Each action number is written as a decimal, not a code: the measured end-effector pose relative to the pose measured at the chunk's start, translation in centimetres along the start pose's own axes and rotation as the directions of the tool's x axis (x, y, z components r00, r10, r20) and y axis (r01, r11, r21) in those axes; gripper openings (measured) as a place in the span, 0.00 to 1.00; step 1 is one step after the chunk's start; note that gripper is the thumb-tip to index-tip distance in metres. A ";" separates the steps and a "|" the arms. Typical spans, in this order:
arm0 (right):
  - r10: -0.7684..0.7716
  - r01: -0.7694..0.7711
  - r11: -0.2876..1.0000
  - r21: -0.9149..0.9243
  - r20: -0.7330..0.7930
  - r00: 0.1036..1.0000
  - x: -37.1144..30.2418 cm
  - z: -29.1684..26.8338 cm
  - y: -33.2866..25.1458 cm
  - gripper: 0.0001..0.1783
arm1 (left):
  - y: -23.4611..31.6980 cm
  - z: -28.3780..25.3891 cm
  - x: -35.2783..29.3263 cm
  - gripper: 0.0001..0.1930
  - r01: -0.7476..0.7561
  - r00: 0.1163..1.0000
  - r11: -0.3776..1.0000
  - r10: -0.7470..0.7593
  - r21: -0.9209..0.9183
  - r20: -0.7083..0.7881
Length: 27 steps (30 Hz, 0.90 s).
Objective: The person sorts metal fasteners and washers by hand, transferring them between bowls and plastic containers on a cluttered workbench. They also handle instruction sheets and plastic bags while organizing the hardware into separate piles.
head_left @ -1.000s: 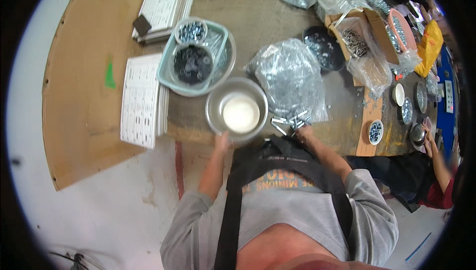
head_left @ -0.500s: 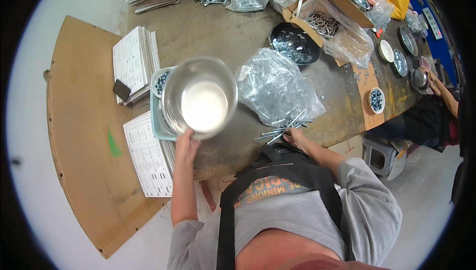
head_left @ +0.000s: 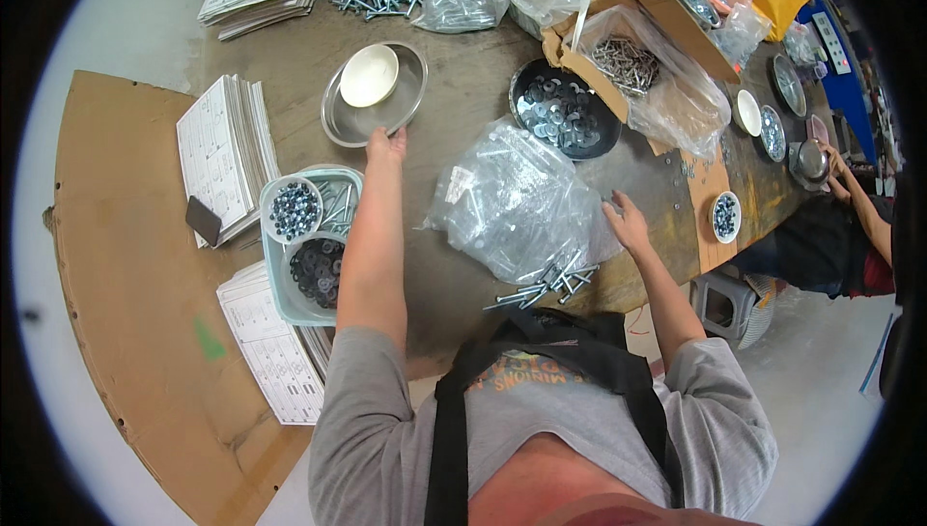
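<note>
My left hand (head_left: pixel 388 143) is closed on the near rim of a shallow steel bowl (head_left: pixel 413 101), with a cream-white bowl (head_left: pixel 369 76) sitting inside it. Fingers apart and holding nothing, my right hand (head_left: pixel 628 223) is beside the right edge of a clear plastic bag (head_left: pixel 517 202). Several long bolts (head_left: pixel 547 286) lie in a loose pile at the bag's near side. Left of my left forearm stands a pale blue tray (head_left: pixel 276 284). It holds a white bowl of blue-silver nuts (head_left: pixel 294 211), a tub of dark washers (head_left: pixel 317 267) and loose bolts (head_left: pixel 338 203).
A black pan of washers (head_left: pixel 565 120) stands beside an open carton of screws (head_left: pixel 626 64). Stacked printed sheets (head_left: pixel 220 149) line the left edge, a dark phone-like slab (head_left: pixel 203 221) on them. A bowl of nuts (head_left: pixel 724 217) is at right, near a co-worker's hands (head_left: pixel 838 173).
My left hand has carried the steel bowl away from above the tray to the table's far side, uncovering the tray. My right hand has left the bolts and moved right and farther away.
</note>
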State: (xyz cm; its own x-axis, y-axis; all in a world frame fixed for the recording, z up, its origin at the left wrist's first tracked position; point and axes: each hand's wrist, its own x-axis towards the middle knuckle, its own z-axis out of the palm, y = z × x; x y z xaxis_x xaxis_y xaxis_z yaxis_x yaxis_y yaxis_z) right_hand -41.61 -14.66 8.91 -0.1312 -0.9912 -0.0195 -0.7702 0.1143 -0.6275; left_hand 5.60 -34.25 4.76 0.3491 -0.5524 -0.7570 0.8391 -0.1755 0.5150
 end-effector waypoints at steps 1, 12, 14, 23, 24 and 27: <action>0.027 -0.029 0.999 0.019 0.077 0.997 0.7 0.7 0.2 0.27 | -1.0 0.0 0.5 0.13 -0.026 0.999 1.000 0.026 -0.014 -0.020; 0.351 -0.358 0.934 0.009 0.172 0.920 -2.0 5.3 -0.4 0.34 | -5.1 -4.1 -11.3 0.34 -0.294 0.955 0.691 0.241 0.660 0.174; 0.443 -0.444 0.895 -0.038 0.184 0.878 -4.2 6.2 -1.4 0.35 | -7.5 -7.5 -17.2 0.35 -0.517 0.847 0.449 0.391 0.729 0.360; 0.489 -0.560 0.800 0.213 0.309 0.816 -16.0 10.9 -8.3 0.39 | -16.0 -18.9 -26.7 0.47 -0.433 0.900 0.348 0.121 0.832 0.418; 0.502 -0.596 0.764 0.247 0.352 0.790 -16.7 11.4 -8.9 0.39 | -16.4 -19.9 -26.7 0.47 -0.405 0.911 0.382 0.095 0.830 0.401; 0.311 -0.391 0.911 0.128 0.409 0.858 -16.9 10.5 -9.1 0.38 | -17.5 -21.6 -25.7 0.47 -0.438 0.893 0.376 0.081 0.816 0.442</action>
State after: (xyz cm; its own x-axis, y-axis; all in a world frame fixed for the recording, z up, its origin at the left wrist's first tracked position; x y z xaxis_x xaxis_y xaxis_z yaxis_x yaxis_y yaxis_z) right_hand -25.86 0.31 6.77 -0.0966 -0.8422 -0.5305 -0.5709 0.4834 -0.6636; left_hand -8.99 0.63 6.51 0.1956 -0.8678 -0.4568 -0.1777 -0.4895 0.8537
